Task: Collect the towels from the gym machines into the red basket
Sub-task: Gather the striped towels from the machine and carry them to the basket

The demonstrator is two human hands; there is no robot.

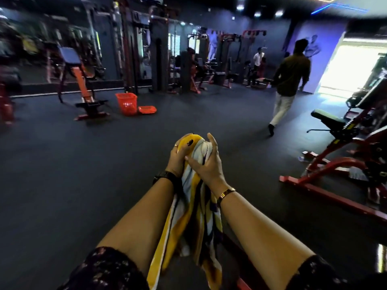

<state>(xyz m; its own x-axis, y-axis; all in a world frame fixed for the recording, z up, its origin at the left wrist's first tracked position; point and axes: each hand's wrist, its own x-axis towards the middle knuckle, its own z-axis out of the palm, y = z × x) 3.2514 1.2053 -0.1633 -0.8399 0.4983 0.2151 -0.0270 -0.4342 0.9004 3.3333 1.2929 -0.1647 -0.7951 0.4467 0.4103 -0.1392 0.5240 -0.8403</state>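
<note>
Two bare forearms reach out from dark patterned sleeves at the bottom edge of the view. The left hand point(179, 154) and right hand point(207, 164) are pressed together, both clamped around the bunched top of a yellow, white and dark striped cloth towel point(188, 216). The rest of the towel hangs down between the forearms toward the bottom edge. A black watch point(165, 176) sits on the left wrist and a gold bracelet point(227, 192) on the right.

Below and ahead lies a dark rubber gym floor point(83, 185), with wide open room running forward and to the left. On the right edge a red steel-framed exercise machine with a black padded seat point(326, 185) pushes its base rails out into the floor.

Across the open stretch, well apart from the hands, the red plastic mesh basket point(126, 103) stands upright on the floor near the far left side. A flat red plastic tray point(147, 109) lies just beside it on its right, and an orange-and-black incline bench point(83, 88) stands to its left.

At mid-distance on the right a person in a dark shirt and pale trousers point(290, 78) is caught mid-stride, back to the camera. Beyond, dark cable towers point(159, 59) line the far wall, and a bright doorway point(354, 68) glows at the far right.
</note>
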